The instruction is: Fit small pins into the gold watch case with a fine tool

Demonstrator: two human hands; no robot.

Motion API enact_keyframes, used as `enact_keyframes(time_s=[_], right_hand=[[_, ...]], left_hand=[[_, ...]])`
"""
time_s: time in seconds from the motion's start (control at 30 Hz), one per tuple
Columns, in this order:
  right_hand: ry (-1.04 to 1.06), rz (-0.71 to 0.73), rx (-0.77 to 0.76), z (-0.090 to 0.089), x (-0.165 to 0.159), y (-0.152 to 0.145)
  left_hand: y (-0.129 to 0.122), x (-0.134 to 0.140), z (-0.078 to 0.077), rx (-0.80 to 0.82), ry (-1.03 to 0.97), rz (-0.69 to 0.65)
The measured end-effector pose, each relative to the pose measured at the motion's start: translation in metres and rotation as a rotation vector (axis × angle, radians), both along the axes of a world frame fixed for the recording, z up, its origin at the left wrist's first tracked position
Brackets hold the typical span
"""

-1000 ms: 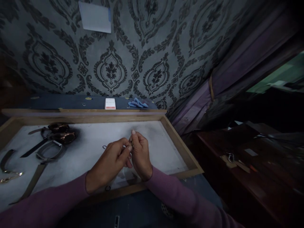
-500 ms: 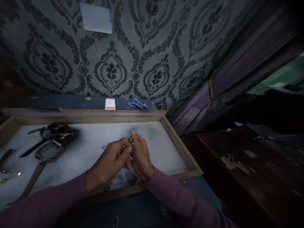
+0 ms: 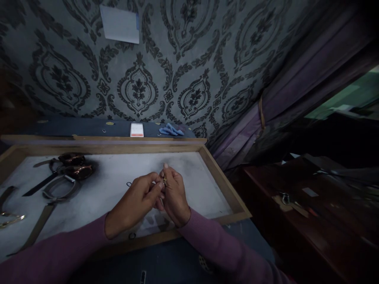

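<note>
My left hand [image 3: 134, 205] and my right hand [image 3: 175, 193] meet over the tray, both closed with fingertips pinched together. A small gold-coloured ring-like piece [image 3: 165, 181] shows at the right fingers; I cannot tell whether it is worn or held. Whatever lies between the fingertips is mostly hidden. Beneath them is a shallow wooden tray [image 3: 225, 181] with a white bottom. A small dark loop [image 3: 129, 184] lies just left of my left hand, and a small dark ring [image 3: 132, 236] is near the front rim.
On the tray's left lie sunglasses [image 3: 79, 172], a grey looped strap [image 3: 60, 188], an olive strap [image 3: 41, 225] and a gold chain [image 3: 12, 219]. Behind the tray are a small white card [image 3: 136, 130] and a blue cloth [image 3: 171, 129]. A dark red table [image 3: 296, 232] stands at right.
The hands stay together in nearly the same pose, with only slight finger motion. The whole view has shifted very slightly.
</note>
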State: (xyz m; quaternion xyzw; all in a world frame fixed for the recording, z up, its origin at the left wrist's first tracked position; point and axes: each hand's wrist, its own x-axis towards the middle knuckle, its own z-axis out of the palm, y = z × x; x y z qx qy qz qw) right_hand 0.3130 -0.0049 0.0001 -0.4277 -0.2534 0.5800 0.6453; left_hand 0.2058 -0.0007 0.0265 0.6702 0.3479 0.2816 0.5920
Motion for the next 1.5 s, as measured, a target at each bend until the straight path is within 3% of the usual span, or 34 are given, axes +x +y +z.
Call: enact_keyframes(time_s=[0.2,0.5,1.0,1.5], right_hand=[[-0.045,0.009,0.026,-0.0014,-0.0007,-0.0011],[-0.281,-0.071,0.077,-0.0024,0.0012,-0.0016],[0.009,0.045,-0.031,0.0014,-0.0001,-0.0011],[0.064,0.071,-0.048,-0.0017,0.0018,-0.0006]], left_hand=[[-0.0011,-0.0002,0.0015,0.034,0.043,0.012],[-0.0046,0.0036,0.0043,0.07,0.074,0.059],[-0.0028,0.0018,0.0028,-0.006,0.026,0.014],[-0.0016,0.0023,-0.0018,-0.054,-0.016,0.015]])
